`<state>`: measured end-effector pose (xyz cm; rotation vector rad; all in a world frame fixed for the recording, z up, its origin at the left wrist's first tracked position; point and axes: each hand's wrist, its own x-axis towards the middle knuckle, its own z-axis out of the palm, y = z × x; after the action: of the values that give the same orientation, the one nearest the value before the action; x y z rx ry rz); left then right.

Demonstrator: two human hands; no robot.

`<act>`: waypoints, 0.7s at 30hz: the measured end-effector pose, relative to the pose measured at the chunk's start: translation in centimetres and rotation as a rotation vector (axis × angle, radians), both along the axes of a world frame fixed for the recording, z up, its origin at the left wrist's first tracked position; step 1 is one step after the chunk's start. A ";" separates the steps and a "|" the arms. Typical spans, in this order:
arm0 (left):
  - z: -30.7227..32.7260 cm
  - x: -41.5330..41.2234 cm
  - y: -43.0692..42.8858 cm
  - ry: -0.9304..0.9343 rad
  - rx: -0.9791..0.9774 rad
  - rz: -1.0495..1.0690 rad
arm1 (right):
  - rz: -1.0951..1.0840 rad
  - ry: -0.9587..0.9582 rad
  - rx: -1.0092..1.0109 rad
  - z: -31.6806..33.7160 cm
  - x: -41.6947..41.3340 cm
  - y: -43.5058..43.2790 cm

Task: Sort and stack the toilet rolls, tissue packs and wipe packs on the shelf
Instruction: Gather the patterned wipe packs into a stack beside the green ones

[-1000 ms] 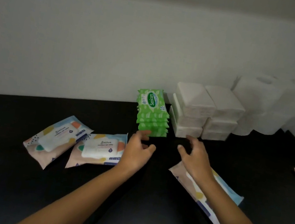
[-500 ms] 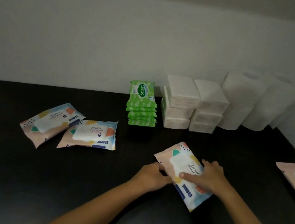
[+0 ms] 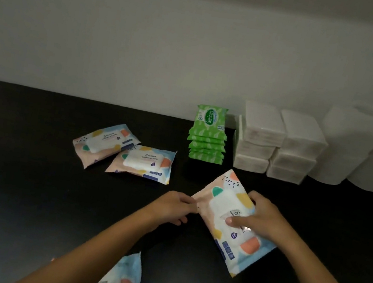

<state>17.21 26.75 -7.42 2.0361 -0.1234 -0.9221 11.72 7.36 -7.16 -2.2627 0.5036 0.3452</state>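
A pastel patterned wipe pack (image 3: 220,196) lies tilted on the black shelf (image 3: 24,188). My right hand (image 3: 259,215) presses on its top and my left hand (image 3: 173,207) pinches its left edge. Two more patterned wipe packs (image 3: 103,143) (image 3: 145,162) lie side by side to the left. A stack of green wipe packs (image 3: 208,135) stands at the back wall. Beside it stand two stacks of white tissue packs (image 3: 258,138) (image 3: 299,148), then white toilet rolls (image 3: 356,150) at the far right.
Another patterned wipe pack (image 3: 119,280) lies at the near edge, partly hidden by my left forearm. A pale wall (image 3: 146,48) closes off the back of the shelf.
Both hands came back from the green stack to the patterned pack in front and took hold of it. The pack has turned and shifted a little toward the stacks.
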 end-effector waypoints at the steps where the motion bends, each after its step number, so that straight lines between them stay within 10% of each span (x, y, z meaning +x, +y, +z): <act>1: 0.1 0.4 0.7 0.005 -0.016 0.031 | 0.015 -0.028 -0.016 0.5 0.3 0.9; 21: 1.6 17.3 12.4 0.203 -0.470 0.416 | -0.361 -0.262 0.564 1.2 19.6 15.7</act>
<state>34.51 39.13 -5.84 1.4506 0.1756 -0.7443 31.31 23.05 -6.00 -1.6033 0.5772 -0.0024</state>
